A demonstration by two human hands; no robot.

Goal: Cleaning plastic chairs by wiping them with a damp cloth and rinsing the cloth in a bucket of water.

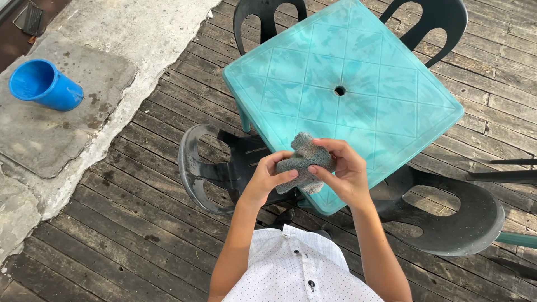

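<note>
Grey cloth (304,162), bunched and fluffy, is sitting between both hands in the air, just above the near corner of the turquoise plastic table (358,67). The left hand (267,178) is gripping it from the left, thumb lying across its lower front and fingers curling behind, while the right hand (341,170) is pinching it from the right, fingers folded over the top edge and thumb pressing in from below. Both hands are closing on the cloth, neither one spread. The cloth's long axis is running roughly up and down in the head view, tilting slightly, with a loose lobe poking out above the fingers toward the table's centre hole (339,90). Neither hand is nearer than the other; they are meeting on it from opposite sides, and the table top is lying directly beyond and to the right of it.

Black plastic chairs are standing around the table: one (215,168) at the near left, one (447,215) at the near right, two more at the far side. A blue bucket (45,84) is lying tipped on the concrete slab well to the left, far from the wooden decking (140,223).
</note>
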